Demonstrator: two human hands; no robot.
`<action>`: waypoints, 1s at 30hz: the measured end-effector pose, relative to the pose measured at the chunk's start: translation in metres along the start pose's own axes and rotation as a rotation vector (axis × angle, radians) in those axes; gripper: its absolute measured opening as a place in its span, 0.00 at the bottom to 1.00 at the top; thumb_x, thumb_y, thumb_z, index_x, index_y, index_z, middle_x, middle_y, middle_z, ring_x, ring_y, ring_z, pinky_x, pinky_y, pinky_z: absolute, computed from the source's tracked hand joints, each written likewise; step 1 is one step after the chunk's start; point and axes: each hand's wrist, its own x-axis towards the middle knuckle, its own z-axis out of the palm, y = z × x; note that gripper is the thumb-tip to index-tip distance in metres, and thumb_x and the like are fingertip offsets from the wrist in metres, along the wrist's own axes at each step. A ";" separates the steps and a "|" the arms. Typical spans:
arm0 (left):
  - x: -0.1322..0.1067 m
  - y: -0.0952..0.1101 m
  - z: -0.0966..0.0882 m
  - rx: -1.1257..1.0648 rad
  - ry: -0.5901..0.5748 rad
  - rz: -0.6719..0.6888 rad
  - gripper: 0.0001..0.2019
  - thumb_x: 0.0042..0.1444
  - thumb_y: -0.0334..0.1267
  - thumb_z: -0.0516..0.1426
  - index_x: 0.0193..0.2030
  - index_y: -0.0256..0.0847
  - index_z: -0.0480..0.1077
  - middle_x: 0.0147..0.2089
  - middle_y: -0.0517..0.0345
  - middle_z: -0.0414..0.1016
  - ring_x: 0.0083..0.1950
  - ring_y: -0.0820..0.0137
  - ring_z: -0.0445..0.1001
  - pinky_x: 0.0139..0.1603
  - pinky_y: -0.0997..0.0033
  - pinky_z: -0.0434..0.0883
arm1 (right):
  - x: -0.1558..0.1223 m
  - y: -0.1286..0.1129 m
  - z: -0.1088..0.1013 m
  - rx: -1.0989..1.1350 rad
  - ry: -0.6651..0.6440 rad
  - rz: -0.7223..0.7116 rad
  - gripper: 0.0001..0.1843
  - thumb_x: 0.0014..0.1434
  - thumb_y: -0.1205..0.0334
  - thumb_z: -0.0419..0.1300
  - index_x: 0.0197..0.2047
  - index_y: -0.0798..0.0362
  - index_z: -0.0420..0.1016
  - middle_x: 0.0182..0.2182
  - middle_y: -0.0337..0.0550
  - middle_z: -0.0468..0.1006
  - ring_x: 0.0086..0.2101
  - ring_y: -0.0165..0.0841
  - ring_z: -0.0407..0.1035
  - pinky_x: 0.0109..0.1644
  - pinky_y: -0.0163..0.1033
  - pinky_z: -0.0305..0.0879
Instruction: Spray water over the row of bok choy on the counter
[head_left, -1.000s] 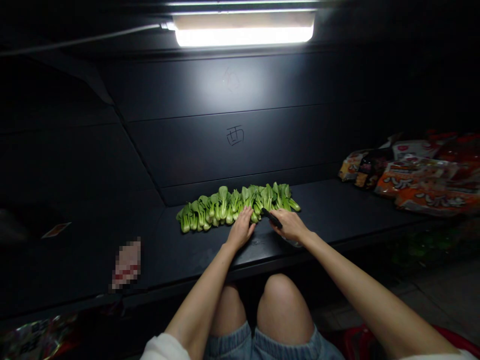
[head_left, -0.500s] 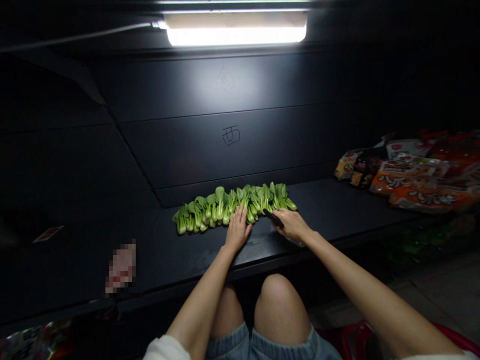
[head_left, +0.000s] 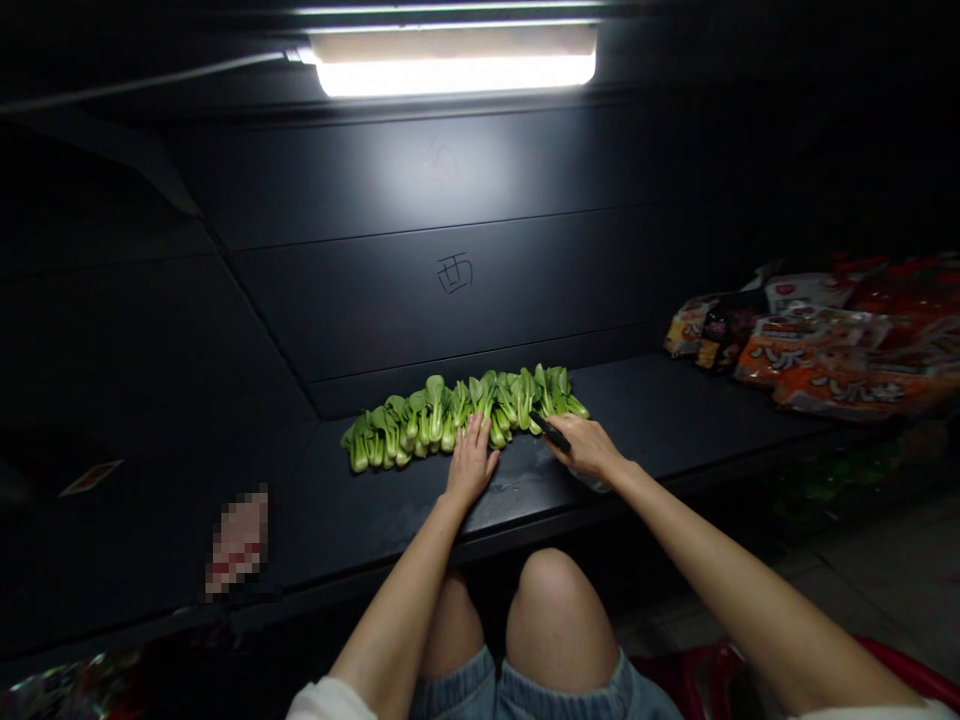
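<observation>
Head view: left hand (head_left: 471, 462) flat on greens (head_left: 435, 412), right hand (head_left: 589, 447) gripping black handle (head_left: 552, 432); hands apart, shelf edge (head_left: 510, 526) near.

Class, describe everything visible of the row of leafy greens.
The greens form a row of heads, green leaves and pale, plump stems. They look fresh, lying on the dark shelf, leaves toward the back panel. The left hand seems to touch some stems; the right hand, gripping a black object, is close by.

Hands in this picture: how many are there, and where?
2: the left hand against the leafy greens; the right hand holding a black object near their right end.
</observation>
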 end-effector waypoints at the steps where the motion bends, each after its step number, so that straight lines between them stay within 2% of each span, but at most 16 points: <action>1: 0.000 0.000 0.000 -0.004 0.001 0.000 0.33 0.63 0.37 0.51 0.72 0.42 0.44 0.74 0.42 0.48 0.75 0.57 0.43 0.71 0.43 0.52 | -0.001 0.001 0.000 0.002 0.014 -0.001 0.17 0.67 0.56 0.51 0.52 0.55 0.72 0.46 0.51 0.78 0.47 0.38 0.71 0.47 0.36 0.62; 7: 0.000 -0.003 0.003 -0.007 0.021 0.017 0.32 0.63 0.38 0.50 0.72 0.42 0.43 0.74 0.42 0.48 0.75 0.56 0.44 0.71 0.43 0.52 | -0.004 0.008 0.001 0.005 0.066 0.024 0.19 0.67 0.54 0.49 0.54 0.54 0.71 0.49 0.53 0.77 0.47 0.39 0.71 0.48 0.39 0.63; 16: 0.000 -0.003 0.003 0.022 0.013 0.011 0.33 0.63 0.37 0.50 0.72 0.41 0.43 0.74 0.41 0.49 0.75 0.56 0.45 0.71 0.44 0.53 | -0.009 0.025 -0.005 -0.065 0.017 0.056 0.18 0.67 0.55 0.49 0.52 0.54 0.71 0.48 0.52 0.78 0.48 0.40 0.72 0.48 0.38 0.64; 22: -0.001 -0.003 0.004 0.029 0.029 0.012 0.33 0.63 0.37 0.50 0.72 0.42 0.43 0.74 0.41 0.49 0.75 0.56 0.46 0.71 0.44 0.55 | -0.008 0.023 -0.011 -0.085 -0.061 0.095 0.15 0.67 0.56 0.50 0.49 0.53 0.73 0.44 0.50 0.79 0.46 0.39 0.73 0.45 0.37 0.63; 30: -0.001 -0.003 0.004 0.033 0.030 0.009 0.33 0.63 0.37 0.50 0.73 0.42 0.42 0.74 0.42 0.49 0.75 0.56 0.46 0.70 0.45 0.55 | -0.003 0.029 -0.008 -0.126 -0.067 0.154 0.19 0.67 0.51 0.48 0.50 0.53 0.72 0.45 0.51 0.79 0.45 0.41 0.74 0.43 0.38 0.63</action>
